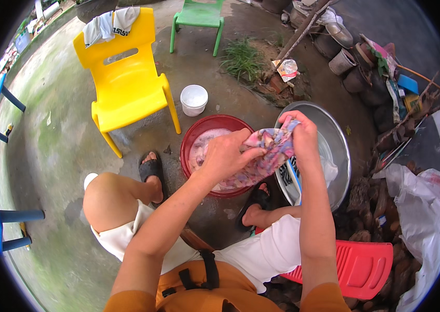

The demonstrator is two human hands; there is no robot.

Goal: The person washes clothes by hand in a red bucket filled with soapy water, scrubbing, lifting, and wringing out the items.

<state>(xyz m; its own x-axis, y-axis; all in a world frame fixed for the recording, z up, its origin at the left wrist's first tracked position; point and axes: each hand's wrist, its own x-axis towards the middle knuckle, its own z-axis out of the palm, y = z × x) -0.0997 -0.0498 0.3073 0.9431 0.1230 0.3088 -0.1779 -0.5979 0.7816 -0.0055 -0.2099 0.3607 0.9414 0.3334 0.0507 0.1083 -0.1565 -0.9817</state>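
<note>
A pink-and-blue floral cloth (261, 163) is held up between my two hands, above the right side of a red basin (188, 134). My left hand (229, 150) pinches its left part between thumb and fingers. Gripped in my right hand (302, 134) is its upper right corner. Part of the cloth hangs down over the basin, where sudsy water (206, 142) shows. To the right stands a large metal basin (341, 156) holding water, a white item (328, 169) and a black-and-white patterned cloth (285, 175), partly hidden by my right arm.
A yellow plastic chair (130, 93) with a light cloth (104, 27) over its back stands at left. Beyond the red basin are a white bucket (194, 100) and a green chair (199, 17). A red ribbed plastic washboard (360, 267) lies at right, near a plastic sheet (423, 202).
</note>
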